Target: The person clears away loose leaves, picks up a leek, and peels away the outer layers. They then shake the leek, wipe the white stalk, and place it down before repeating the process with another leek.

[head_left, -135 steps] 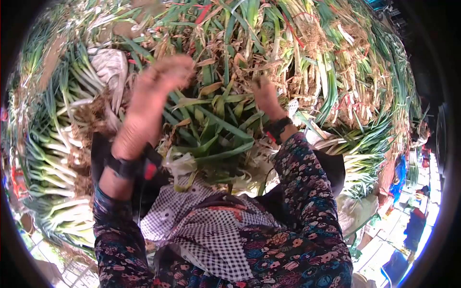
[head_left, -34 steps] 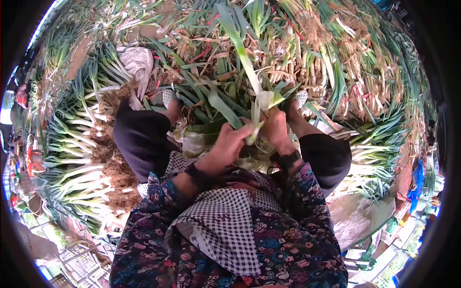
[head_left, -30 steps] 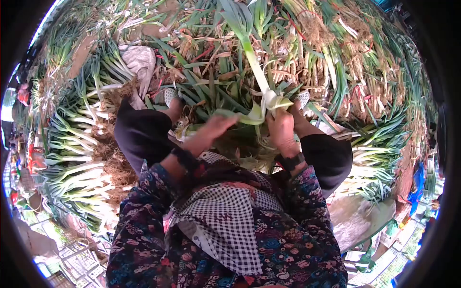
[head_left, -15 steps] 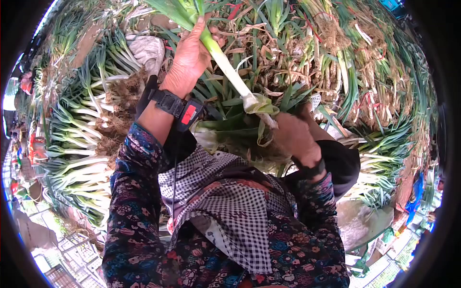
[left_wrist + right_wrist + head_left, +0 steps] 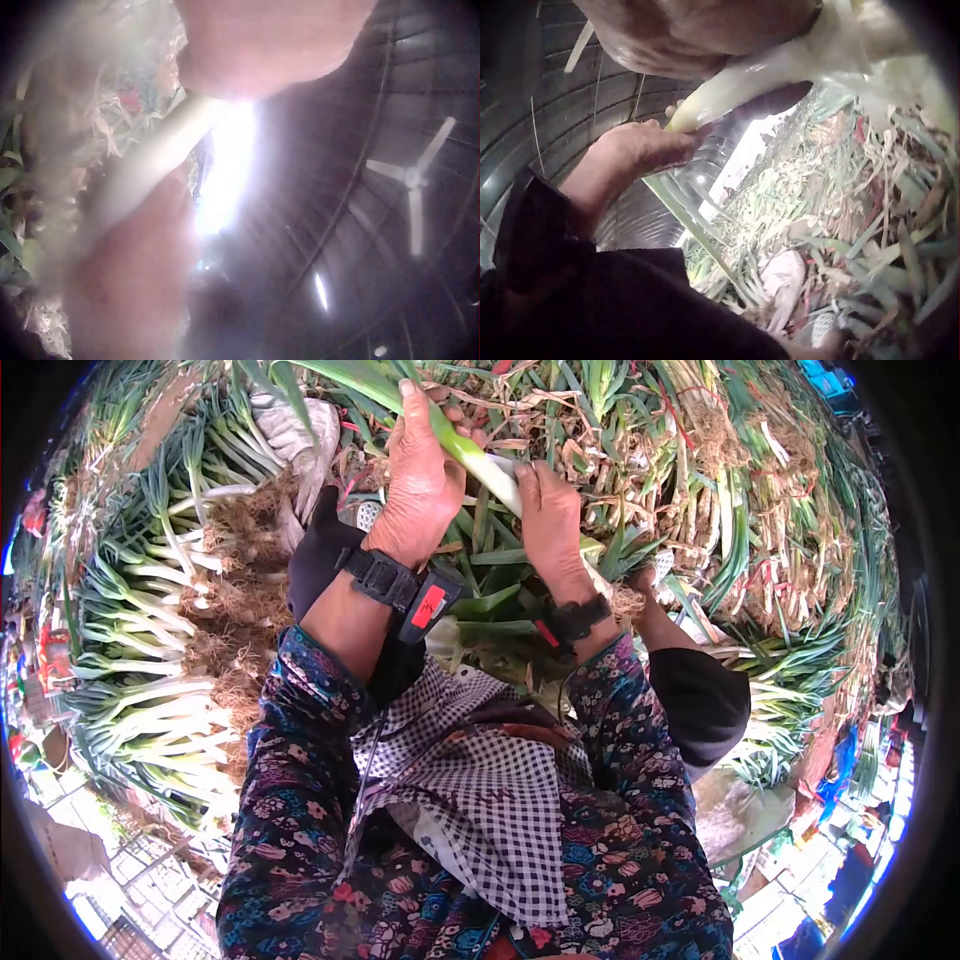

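Observation:
A leek [image 5: 488,472] slants across the space before me, green leaves at upper left and brown roots [image 5: 627,602] at lower right. My left hand [image 5: 420,495] grips it where the green meets the white. Around the white shaft lower down, my right hand [image 5: 553,525] holds it, hiding part of the stem. In the right wrist view the pale shaft [image 5: 742,81] runs between both hands. The left wrist view shows the same shaft [image 5: 161,154], blurred. Loose green leaves [image 5: 490,603] lie below the hands.
Leeks with roots inward [image 5: 150,690] are stacked along the left, beside a whitish cloth sack [image 5: 300,445]. More clean leeks [image 5: 775,700] lie at the right. Untrimmed, dry-leaved bundles [image 5: 690,510] with red ties fill the far side. My dark-trousered knee [image 5: 695,700] is at the right.
Peeling at the leek's lower end, seen a second ago, has given way to both hands on the stem. The left hand moved up to the green part; the right moved up onto the white shaft.

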`<state>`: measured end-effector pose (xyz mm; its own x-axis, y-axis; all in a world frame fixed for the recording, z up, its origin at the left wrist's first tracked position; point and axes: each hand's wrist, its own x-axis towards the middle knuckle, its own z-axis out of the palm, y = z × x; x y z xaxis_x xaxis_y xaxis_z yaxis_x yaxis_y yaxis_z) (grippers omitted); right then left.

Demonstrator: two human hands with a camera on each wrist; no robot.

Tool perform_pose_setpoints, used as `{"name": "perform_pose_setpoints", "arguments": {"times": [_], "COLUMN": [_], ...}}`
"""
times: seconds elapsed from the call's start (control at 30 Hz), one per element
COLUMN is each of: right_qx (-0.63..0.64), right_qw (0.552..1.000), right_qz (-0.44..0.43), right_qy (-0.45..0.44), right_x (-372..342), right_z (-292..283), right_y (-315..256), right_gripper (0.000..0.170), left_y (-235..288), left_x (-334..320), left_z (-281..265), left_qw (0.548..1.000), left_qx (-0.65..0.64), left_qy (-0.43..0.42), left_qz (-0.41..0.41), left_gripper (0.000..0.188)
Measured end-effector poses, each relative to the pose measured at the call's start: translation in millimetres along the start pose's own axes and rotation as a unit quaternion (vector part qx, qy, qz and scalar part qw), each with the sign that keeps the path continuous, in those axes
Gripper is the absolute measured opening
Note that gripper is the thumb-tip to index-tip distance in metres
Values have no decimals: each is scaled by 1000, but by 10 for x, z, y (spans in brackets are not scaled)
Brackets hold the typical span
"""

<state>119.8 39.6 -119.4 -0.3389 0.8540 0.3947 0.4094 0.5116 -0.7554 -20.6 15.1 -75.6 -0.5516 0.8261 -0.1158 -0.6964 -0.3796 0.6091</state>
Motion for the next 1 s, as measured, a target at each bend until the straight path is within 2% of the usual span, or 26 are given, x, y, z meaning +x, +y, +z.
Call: {"name": "perform_pose_setpoints", "arguments": {"times": [0.07, 0.1, 0.13, 0.17, 0.2, 0.27, 0.3, 0.33, 0.37, 0.4, 0.43, 0.47, 0.53, 0.57, 0.67, 0.7, 0.73, 0.77, 0.8, 0.83, 0.87, 0.9, 0.93, 0.97, 1.0], "right_qx": [2, 161, 312, 414, 413, 564, 543, 543, 336, 97, 105, 104, 209, 200, 216, 407, 407, 576, 718, 718, 619, 501, 367, 87, -43], "right_qw": [1000, 977, 905, 829, 830, 720, 773, 774, 926, 991, 986, 986, 974, 976, 974, 865, 865, 738, 576, 575, 710, 823, 909, 994, 991], "right_qz": [-15, 140, 288, 376, 375, 403, 328, 327, 164, -14, 61, 61, 90, 90, 54, 291, 293, 350, 389, 390, 335, 269, 193, 27, -58], "right_qy": [1, -4, -10, -10, -13, 36, -8, -8, -50, -87, -116, -114, -25, 14, 46, 26, 26, 37, 45, 44, 16, -13, -42, -64, -109], "right_x": [56, 62, 73, 59, 36, -48, -85, -117, -141, -172, -220, -245, -273, -271, -246, -235, -223, -197, -153, -166, -233, -309, -401, -590, -753], "right_z": [15, 17, 12, -22, -48, -177, -225, -218, -211, -202, -193, -156, -68, -73, -103, -217, -244, -296, -344, -373, -431, -512, -574, -605, -631], "right_y": [15, 6, -10, 75, 39, -123, -253, -280, -301, -331, -417, -377, -291, -223, -180, -334, -240, -79, -82, -98, -125, -242, -318, -143, 50], "right_gripper": [24, 26, 27, 28, 28, 29, 33, 33, 33, 34, 26, 26, 17, 17, 19, 26, 26, 28, 30, 30, 29, 28, 26, 17, 15], "left_y": [56, 113, 165, 221, 261, 278, 280, 270, 237, 189, 157, 144, 133, 111, 125, 151, 181, 219, 240, 273, 280, 319, 363, 408, 450], "left_x": [17, -2, 0, -4, -9, -3, -7, -20, -39, -64, -82, -70, -30, -22, -49, -47, -42, -25, 35, 111, 160, 98, 73, 54, 50], "left_z": [-5, 52, 75, 79, 81, 101, 94, 91, 105, 134, 158, 147, 113, 86, 115, 117, 119, 128, 74, 18, -45, 25, 44, 70, 94], "left_qw": [996, 994, 994, 991, 987, 989, 988, 987, 987, 990, 991, 991, 992, 992, 993, 993, 993, 991, 991, 988, 982, 987, 988, 992, 994], "left_qx": [6, 39, 37, 39, 41, 60, 67, 73, 72, 73, 75, 75, 50, 49, 55, 47, 39, 52, 52, 23, -5, -5, -3, -24, -46], "left_qy": [-85, -101, -101, -129, -155, -134, -136, -137, -138, -121, -104, -106, -118, -117, -101, -104, -106, -116, -116, -151, -184, -155, -153, -123, -94], "left_qz": [-4, 7, 10, 20, 29, 32, 32, 32, 33, 30, 28, 27, 19, 19, 24, 22, 19, 41, 41, 2, -36, -29, -29, -23, -15], "left_gripper": [52, 59, 59, 61, 63, 67, 67, 68, 68, 67, 67, 67, 66, 66, 66, 66, 66, 66, 66, 67, 69, 67, 67, 61, 55]}}
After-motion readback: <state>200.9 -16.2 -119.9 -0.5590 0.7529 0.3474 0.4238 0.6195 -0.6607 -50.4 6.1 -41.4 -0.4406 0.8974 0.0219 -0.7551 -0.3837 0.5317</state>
